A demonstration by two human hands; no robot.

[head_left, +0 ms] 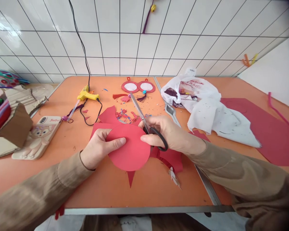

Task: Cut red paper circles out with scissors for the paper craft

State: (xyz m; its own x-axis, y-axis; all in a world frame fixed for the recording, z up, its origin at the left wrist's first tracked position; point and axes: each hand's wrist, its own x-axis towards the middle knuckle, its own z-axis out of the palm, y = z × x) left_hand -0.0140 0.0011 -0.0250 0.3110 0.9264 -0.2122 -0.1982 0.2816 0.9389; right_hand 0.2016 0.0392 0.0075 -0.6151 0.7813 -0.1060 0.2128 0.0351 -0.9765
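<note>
A round piece of red paper (132, 154) is pinched at its left edge by my left hand (102, 146), the thumb lying on its face. My right hand (165, 133) grips scissors (140, 112) by their black handles, and the blades point up and away from me, beyond the circle's top right edge. The thumb of that hand also reaches the circle's right edge. Red paper scraps (169, 157) lie under and around both hands, with a small pointed scrap (130, 179) below the circle.
A yellow glue gun (88, 95) with a black cord lies at the back left, near a phone (38, 136) and torn cardboard (15, 125). Two round red-rimmed pieces (146, 86) with tassels sit at the back. A white plastic bag (194, 89) and red sheet (269, 134) are on the right.
</note>
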